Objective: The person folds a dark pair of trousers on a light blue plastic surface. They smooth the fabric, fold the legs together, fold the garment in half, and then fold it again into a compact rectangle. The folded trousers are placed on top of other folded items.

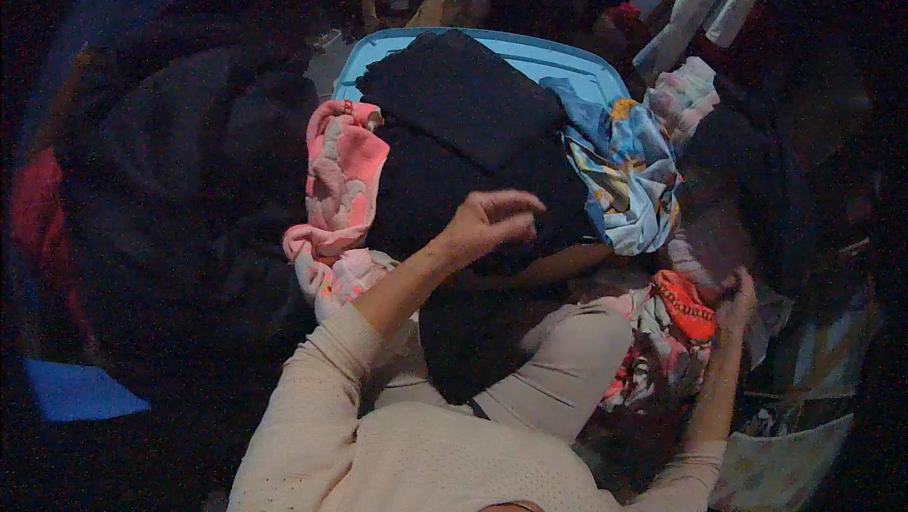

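Observation:
Before me a light-blue plastic lid or tray (560, 51) carries a folded black cloth (461, 97), with more black fabric (411, 193) in front of it. Over that fabric is my left hand (489, 225), its fingers bent and apart, holding nothing. My right hand (738, 299) is out to the right at a heap of clothes, by a red-orange cloth (684, 306); a blurred dark fabric lies at its fingertips, and whether it grips that is unclear. A pink and white fleece cloth (347, 164) lies left of the black fabric, a blue patterned cloth (631, 179) right of it.
A large dark mass (191, 179), perhaps fabric, fills the left side. White and pink patterned clothes (656, 349) are heaped beside my knee. A pale crumpled cloth (684, 93) lies beyond the blue one, and light garments (695, 5) are at the top right. The surroundings are dim.

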Demonstrator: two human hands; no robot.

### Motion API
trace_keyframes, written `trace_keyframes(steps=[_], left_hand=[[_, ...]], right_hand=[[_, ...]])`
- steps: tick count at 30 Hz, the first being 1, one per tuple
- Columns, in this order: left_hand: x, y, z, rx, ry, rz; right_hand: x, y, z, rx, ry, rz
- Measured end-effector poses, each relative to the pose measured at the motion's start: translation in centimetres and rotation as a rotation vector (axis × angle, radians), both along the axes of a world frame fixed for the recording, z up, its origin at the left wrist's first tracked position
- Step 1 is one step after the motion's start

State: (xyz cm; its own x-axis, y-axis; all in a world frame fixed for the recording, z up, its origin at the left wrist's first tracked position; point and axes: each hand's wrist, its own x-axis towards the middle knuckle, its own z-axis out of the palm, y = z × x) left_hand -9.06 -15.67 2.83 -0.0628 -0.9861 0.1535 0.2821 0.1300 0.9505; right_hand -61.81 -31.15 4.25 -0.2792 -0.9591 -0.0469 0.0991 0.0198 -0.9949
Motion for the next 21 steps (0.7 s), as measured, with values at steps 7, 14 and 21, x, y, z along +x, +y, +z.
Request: trace_keyframes(steps=[7, 14, 21], left_hand=[[2.4, -3.7, -3.7, -0.077, 0.175, 0.706], [4.6, -4.4, -3.6, -0.093, 0.314, 0.911], [4.2, -5.2, -4.2, -0.01, 0.267, 0.901]], right_hand=[[35.2, 1.1, 0.3, -0.256, 0.688, 0.773], [55.4, 1.2, -3.5, -0.693, 1.447, 0.751], [59.0, -0.7, -4.4, -0.709, 1.743, 0.69]])
